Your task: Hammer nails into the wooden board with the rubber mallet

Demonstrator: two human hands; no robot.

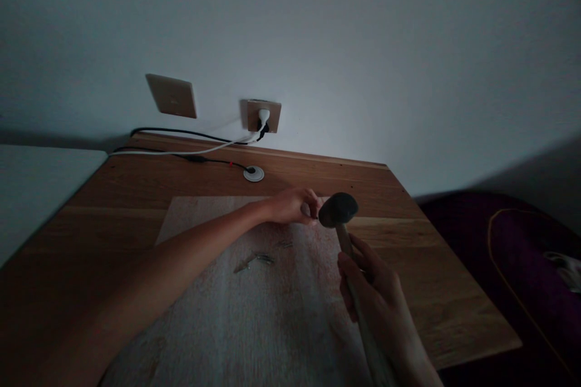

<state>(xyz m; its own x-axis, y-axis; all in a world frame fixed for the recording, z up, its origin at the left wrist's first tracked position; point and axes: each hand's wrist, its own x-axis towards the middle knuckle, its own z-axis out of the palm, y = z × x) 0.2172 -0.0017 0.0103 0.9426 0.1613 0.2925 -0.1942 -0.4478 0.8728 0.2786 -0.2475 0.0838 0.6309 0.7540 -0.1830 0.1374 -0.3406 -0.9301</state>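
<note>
My right hand (379, 287) is wrapped round the wooden handle of a mallet (338, 210) with a dark head. The mallet's head is raised just right of my left hand (293, 205), close to its fingers. Those fingers are pinched together near the far right corner of a pale, worn wooden board (272, 326); what they hold is too small and dark to make out. On the board, below my left wrist, lie several small thin metal pieces (256, 259) that look like nails.
Under the board is a brown wooden tabletop (436, 290) against a white wall. At the back are a wall socket (275, 115) with plugs, a blank wall plate (175, 97), cords (181, 152) and a round cable grommet (254, 175). Purple fabric (521, 254) lies to the right.
</note>
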